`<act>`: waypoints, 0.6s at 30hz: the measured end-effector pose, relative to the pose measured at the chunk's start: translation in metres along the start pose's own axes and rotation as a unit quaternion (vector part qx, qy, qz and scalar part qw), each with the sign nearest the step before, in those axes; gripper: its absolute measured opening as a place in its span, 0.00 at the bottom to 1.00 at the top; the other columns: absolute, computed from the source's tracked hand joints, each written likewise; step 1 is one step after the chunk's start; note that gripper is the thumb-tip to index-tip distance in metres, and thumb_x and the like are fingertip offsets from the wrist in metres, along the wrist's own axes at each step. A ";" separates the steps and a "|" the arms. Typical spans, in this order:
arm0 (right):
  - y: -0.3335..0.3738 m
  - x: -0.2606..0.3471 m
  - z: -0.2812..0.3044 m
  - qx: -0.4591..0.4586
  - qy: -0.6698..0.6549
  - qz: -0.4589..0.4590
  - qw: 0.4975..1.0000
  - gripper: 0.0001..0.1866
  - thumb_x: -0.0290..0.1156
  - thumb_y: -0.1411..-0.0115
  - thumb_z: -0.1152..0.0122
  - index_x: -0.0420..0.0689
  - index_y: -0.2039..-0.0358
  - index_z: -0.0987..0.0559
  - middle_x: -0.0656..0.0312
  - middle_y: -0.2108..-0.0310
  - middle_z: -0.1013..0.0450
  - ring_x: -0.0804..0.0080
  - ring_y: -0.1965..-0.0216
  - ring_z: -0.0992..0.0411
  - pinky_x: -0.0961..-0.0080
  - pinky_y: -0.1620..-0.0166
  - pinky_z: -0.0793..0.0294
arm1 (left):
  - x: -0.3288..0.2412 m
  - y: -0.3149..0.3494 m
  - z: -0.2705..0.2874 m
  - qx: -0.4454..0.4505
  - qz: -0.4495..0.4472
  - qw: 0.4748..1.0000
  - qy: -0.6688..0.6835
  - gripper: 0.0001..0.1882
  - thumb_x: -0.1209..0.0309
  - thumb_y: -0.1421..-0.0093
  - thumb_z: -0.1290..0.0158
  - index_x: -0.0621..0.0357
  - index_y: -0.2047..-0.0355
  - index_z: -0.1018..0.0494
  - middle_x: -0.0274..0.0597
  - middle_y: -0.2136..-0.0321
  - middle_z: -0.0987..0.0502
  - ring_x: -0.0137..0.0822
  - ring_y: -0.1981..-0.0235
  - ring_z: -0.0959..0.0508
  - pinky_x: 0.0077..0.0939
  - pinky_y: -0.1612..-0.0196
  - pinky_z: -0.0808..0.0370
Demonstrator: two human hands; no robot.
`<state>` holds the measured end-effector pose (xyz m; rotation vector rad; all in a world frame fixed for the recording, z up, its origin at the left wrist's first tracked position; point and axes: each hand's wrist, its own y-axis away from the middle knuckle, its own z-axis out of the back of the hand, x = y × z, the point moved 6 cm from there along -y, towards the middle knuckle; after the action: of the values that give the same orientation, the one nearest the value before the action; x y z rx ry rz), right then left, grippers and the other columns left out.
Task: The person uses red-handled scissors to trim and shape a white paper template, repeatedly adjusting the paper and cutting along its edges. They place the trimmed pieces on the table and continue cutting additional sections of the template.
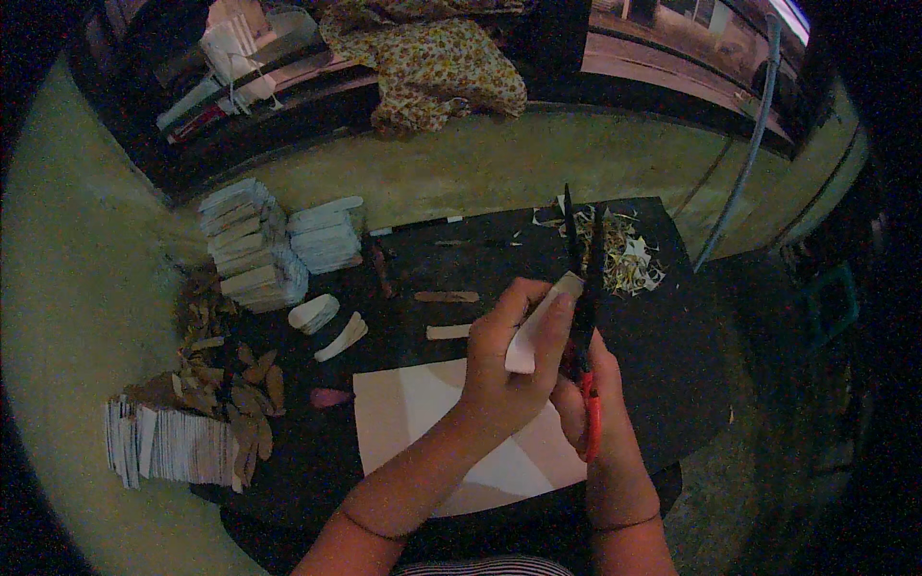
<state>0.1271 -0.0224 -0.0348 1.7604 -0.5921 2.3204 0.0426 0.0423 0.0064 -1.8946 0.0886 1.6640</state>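
My left hand is closed around a narrow white strip, paper or thin card by its look, which it holds tilted upward over the table. Close beside it on the right, my right hand grips a pair of scissors by the red handles. The dark blades point away from me and stand slightly apart, next to the strip's upper end. Below both hands lies a large pale sheet. Just left of my left hand, a light strip and a brown strip rest on the dark table.
Thin offcuts are heaped at the table's far right. Bundled pale strips stack at the far left, with brown leaf-shaped pieces and a row of white strips nearer me. A grey pipe runs down at the right; flowered cloth hangs behind.
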 end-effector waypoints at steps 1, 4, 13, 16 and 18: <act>0.001 -0.002 0.000 0.002 0.000 -0.001 1.000 0.26 0.31 0.58 0.42 0.39 0.58 0.38 0.64 0.85 0.39 0.76 0.84 0.42 0.79 0.80 0.41 | 0.003 0.000 0.000 0.003 0.013 1.000 0.003 0.06 0.70 0.44 0.55 0.61 0.70 0.35 0.35 0.79 0.30 0.22 0.78 0.31 0.17 0.76 0.34; 0.002 -0.003 -0.002 0.008 -0.012 -0.010 1.000 0.27 0.33 0.59 0.41 0.38 0.58 0.38 0.64 0.85 0.40 0.75 0.84 0.42 0.78 0.80 0.41 | 0.004 -0.001 0.004 0.000 0.013 1.000 -0.015 0.06 0.71 0.44 0.54 0.61 0.70 0.34 0.35 0.76 0.29 0.22 0.76 0.30 0.16 0.73 0.32; 0.007 -0.005 -0.005 0.050 -0.075 -0.019 0.996 0.51 0.59 0.68 0.37 0.35 0.52 0.43 0.60 0.76 0.37 0.74 0.75 0.39 0.78 0.72 0.36 | 0.002 -0.002 0.010 -0.046 0.059 0.991 0.108 0.06 0.71 0.46 0.51 0.59 0.70 0.33 0.34 0.76 0.30 0.21 0.76 0.30 0.16 0.72 0.30; 0.005 0.000 -0.007 0.074 -0.080 -0.020 0.994 0.55 0.66 0.69 0.42 0.34 0.50 0.45 0.60 0.75 0.38 0.73 0.74 0.39 0.78 0.71 0.36 | 0.003 -0.003 0.007 -0.041 0.080 0.986 0.143 0.06 0.72 0.45 0.53 0.60 0.70 0.35 0.34 0.80 0.31 0.20 0.83 0.32 0.15 0.84 0.33; 0.006 0.003 -0.009 0.079 -0.060 -0.021 0.995 0.56 0.70 0.68 0.50 0.35 0.49 0.46 0.62 0.74 0.38 0.75 0.74 0.40 0.79 0.72 0.38 | 0.003 -0.003 0.007 -0.042 0.080 0.985 0.145 0.06 0.72 0.45 0.53 0.60 0.71 0.36 0.34 0.82 0.32 0.19 0.87 0.32 0.15 0.90 0.36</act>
<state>0.1156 -0.0244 -0.0349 1.9725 -0.3933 2.3021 0.0382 0.0493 0.0042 -2.2368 0.2997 1.5004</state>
